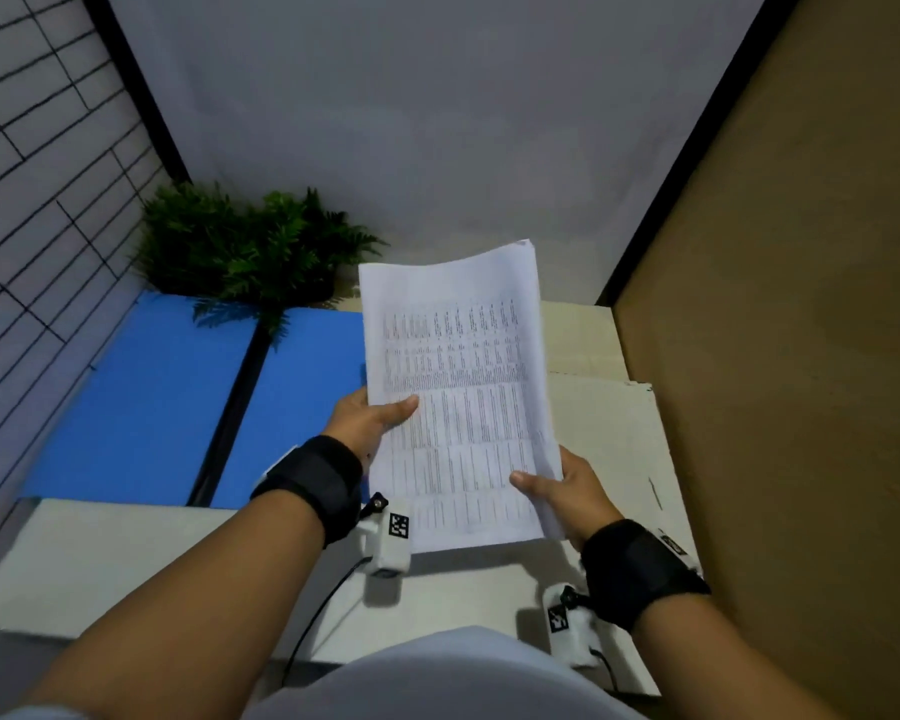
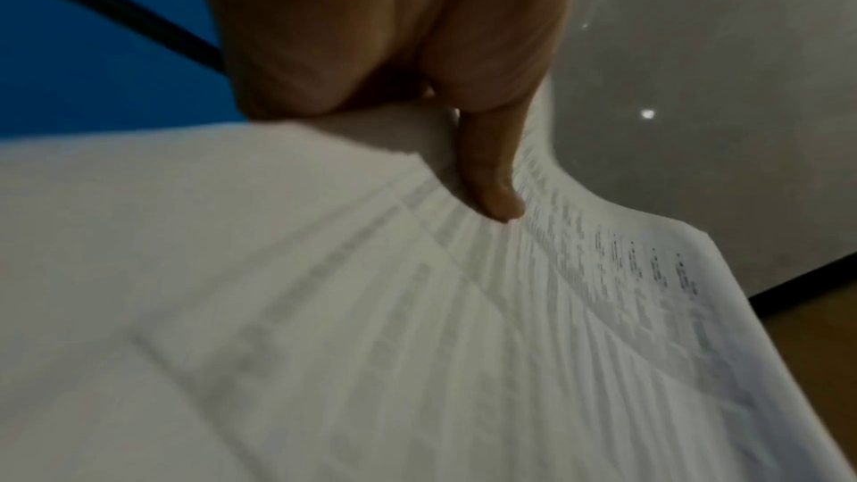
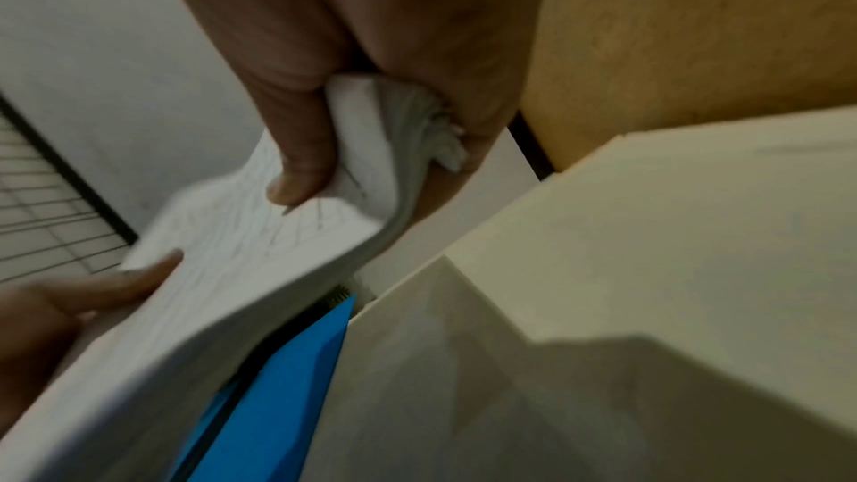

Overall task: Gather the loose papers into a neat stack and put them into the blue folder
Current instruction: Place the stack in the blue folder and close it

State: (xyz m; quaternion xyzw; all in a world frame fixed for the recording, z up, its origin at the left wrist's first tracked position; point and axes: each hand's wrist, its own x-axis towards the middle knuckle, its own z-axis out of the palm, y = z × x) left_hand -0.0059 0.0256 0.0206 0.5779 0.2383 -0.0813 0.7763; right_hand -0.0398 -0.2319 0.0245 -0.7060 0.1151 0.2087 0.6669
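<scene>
A stack of printed white papers (image 1: 458,387) is held up above the table, tilted toward me. My left hand (image 1: 372,415) grips its left edge, thumb on top of the page; the left wrist view shows the thumb (image 2: 491,174) lying on the papers (image 2: 417,343). My right hand (image 1: 557,491) pinches the lower right corner, thumb on top, and the sheets (image 3: 260,270) bunch against the palm (image 3: 371,50) in the right wrist view. The blue folder (image 1: 141,397) lies open and flat on the table to the left, its black spine running down the middle (image 3: 278,398).
A green fern plant (image 1: 245,246) stands at the back, its fronds hanging over the folder's far edge. The cream table (image 1: 100,558) ends near my body. A brown board wall (image 1: 801,356) closes the right side, a gridded panel (image 1: 32,174) the left.
</scene>
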